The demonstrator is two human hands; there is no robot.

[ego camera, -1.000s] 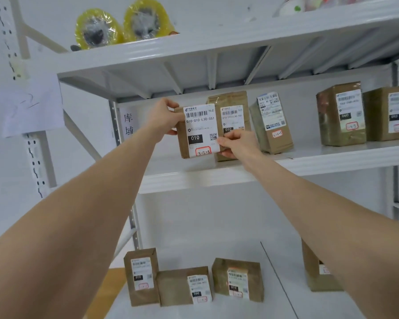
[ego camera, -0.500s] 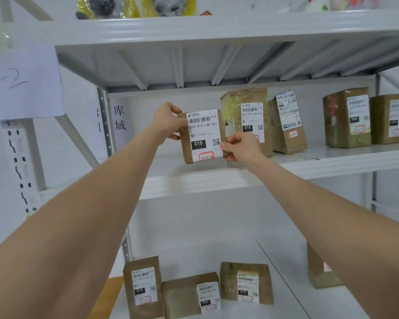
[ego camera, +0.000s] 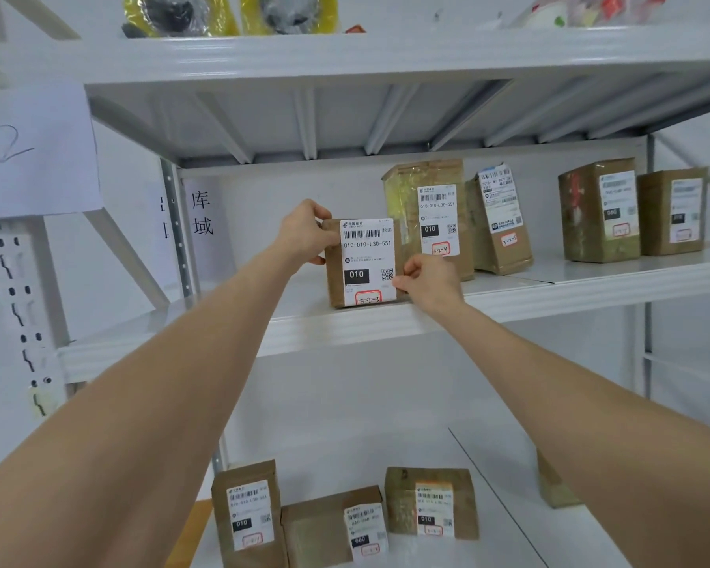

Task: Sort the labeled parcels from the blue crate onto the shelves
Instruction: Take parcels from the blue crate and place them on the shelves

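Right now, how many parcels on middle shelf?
5: held parcel at front edge, taped parcel behind it, tilted parcel next, 060 parcel and end parcel right. More may hide offscreen.

A yellow-wrapped bundle (ego camera: 179,14) and a second yellow bundle (ego camera: 290,12) sit side by side at the top edge of the view, dark contents showing through the plastic, both cut off by the frame. Far to their right lies a blurred heap of colourful packets (ego camera: 591,10). At the left hangs a white paper sheet (ego camera: 38,149) with a handwritten 2; a slotted grey upright (ego camera: 15,289) emerges below it. Further right, a paper sign (ego camera: 201,213) reads 库域. A strip of orange-brown floor (ego camera: 187,526) shows at bottom left
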